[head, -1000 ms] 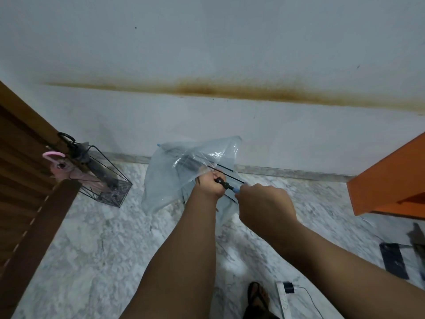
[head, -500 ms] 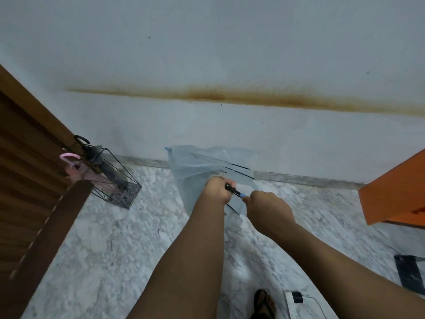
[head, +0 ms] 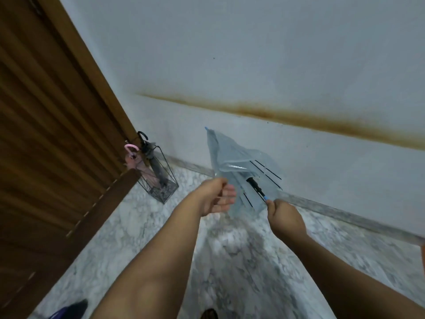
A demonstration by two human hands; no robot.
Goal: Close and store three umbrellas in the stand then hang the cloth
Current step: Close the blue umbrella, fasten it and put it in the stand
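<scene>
A clear plastic umbrella with black ribs and a blue tip is folded down, held in mid-air pointing up and left. My right hand grips its blue handle end. My left hand pinches the edge of the folded canopy near its lower left, fingers partly spread. A black wire umbrella stand sits on the floor by the wall, to the left of the hands. It holds a pink umbrella and a black umbrella, both closed with curved handles up.
A brown slatted wooden door fills the left side, its open edge next to the stand. A white wall with a brown stain line stands ahead. The floor is grey marble. A sandalled foot shows at the bottom.
The canopy has collapsed and the umbrella has swung upward. My left hand has left the shaft and now holds the canopy edge. The view has turned left, showing more door.
</scene>
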